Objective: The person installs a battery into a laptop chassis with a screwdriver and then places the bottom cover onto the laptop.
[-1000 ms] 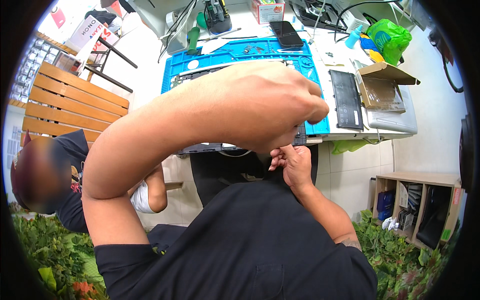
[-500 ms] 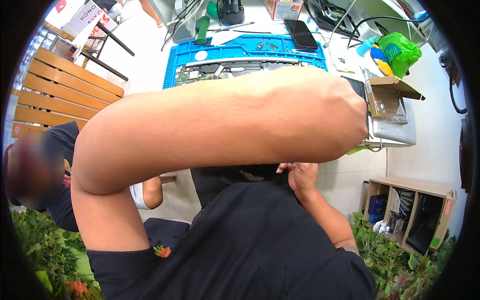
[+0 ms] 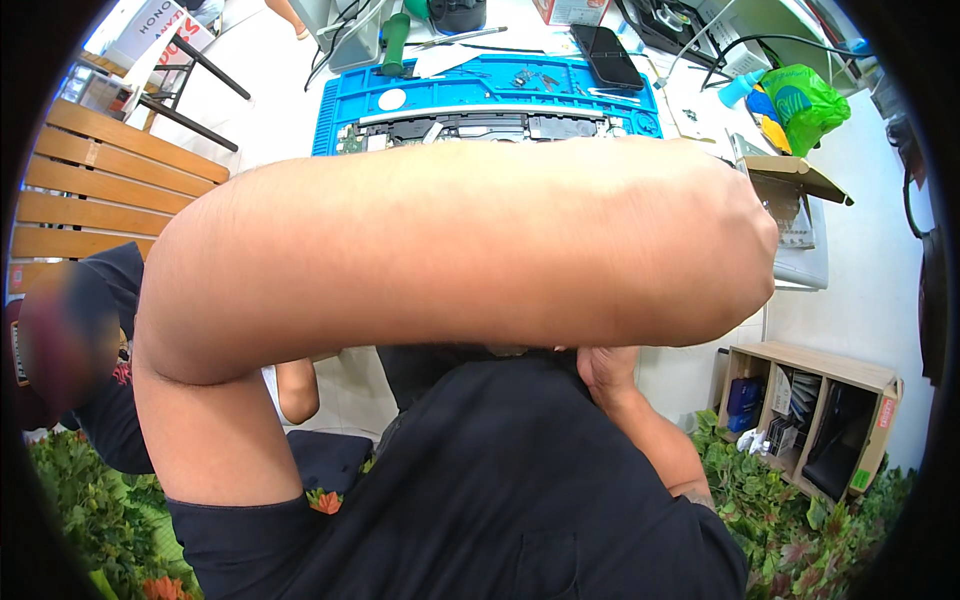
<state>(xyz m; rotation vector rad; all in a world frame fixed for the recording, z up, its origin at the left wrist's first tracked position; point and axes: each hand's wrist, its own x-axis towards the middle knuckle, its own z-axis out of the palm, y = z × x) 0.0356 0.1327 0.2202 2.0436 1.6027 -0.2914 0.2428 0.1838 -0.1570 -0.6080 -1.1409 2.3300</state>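
Note:
My left forearm stretches across the middle of the view, close to the camera, with the back of my left hand (image 3: 715, 240) toward me and its fingers hidden. Beneath it my right hand (image 3: 605, 368) is low beside my black shirt, mostly covered by the left arm; what either hand holds, if anything, is out of sight. Behind the arm lies a blue repair mat (image 3: 460, 82) bearing small parts and an opened laptop (image 3: 555, 127) with its circuit board showing, partly hidden. A black phone (image 3: 607, 55) rests at the mat's upper right.
An open cardboard box (image 3: 800, 172), green bag (image 3: 812, 105) and green screwdriver (image 3: 395, 40) are on the desk (image 3: 690, 55). At left are a wooden slatted seat (image 3: 90, 190) and another person (image 3: 115, 395). A low shelf (image 3: 810, 355) stands at lower right.
My left hand has swung rightward and nearer the camera, its forearm now covering more of the desk and most of my right hand, which has sunk slightly lower.

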